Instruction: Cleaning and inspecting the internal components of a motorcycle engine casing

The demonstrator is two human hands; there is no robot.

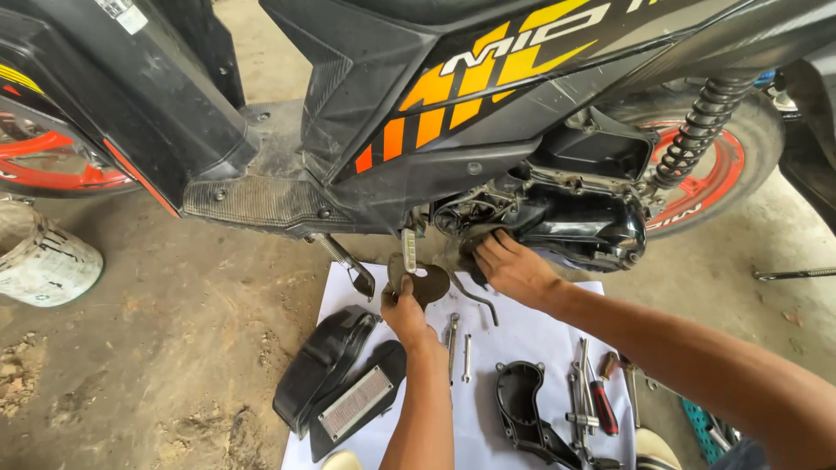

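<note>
A black scooter (418, 104) stands on a dusty concrete floor (174, 348), its side panel carrying slanted orange and yellow stripes with white lettering above them. A small white sticker sits on the black panel at the top left. The rear wheel (714, 174) has a red rim with white lettering, and a black coil spring (701, 130) runs down beside it. At the left edge stands a white bucket (39, 265) with dark scrawled marks on its side.

Under the engine lies a white sheet (514, 348) spread on the floor. On it rest a black plastic cover (318, 370), a flat black part with a pale ribbed rectangular panel (355, 402), a black curved housing (522, 413), two small wrenches (457, 344) and a red-handled screwdriver (601, 405) among other tools.

The left hand (405, 313) reaches up from below, fingers curled around the lower edge of a dark round metal plate (427, 283) held just under the engine, above the top edge of the sheet. The right hand (514, 265) comes in from the right, arm stretched across the sheet, fingers bent and pressed against the engine (566, 222) opening beside that plate; whether it grips anything there I cannot tell.
</note>
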